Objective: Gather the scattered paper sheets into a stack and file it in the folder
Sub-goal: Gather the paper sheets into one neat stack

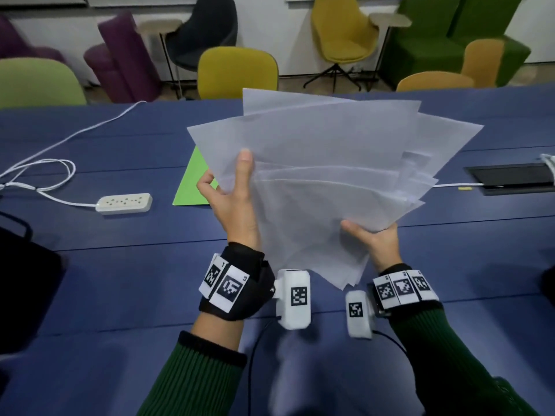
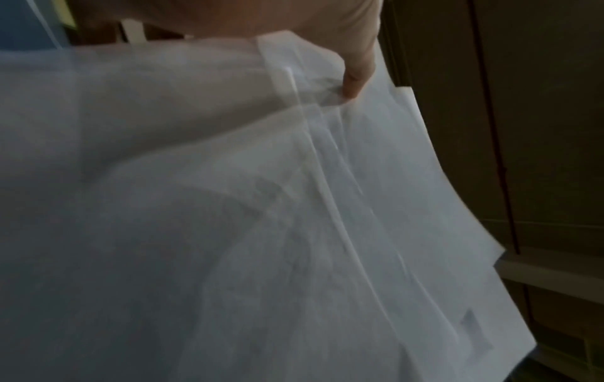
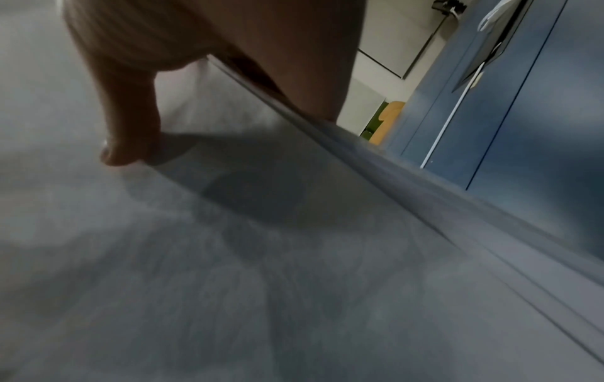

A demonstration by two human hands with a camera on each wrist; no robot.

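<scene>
Both hands are holding the fanned paper sheets (image 1: 324,181) above the table (image 1: 120,265): left hand (image 1: 237,205) pinching at nine o'clock, right hand (image 1: 375,238) pinching at five. Better tapping edges square before reaching the green folder (image 1: 192,187) lying at ten o'clock.
</scene>
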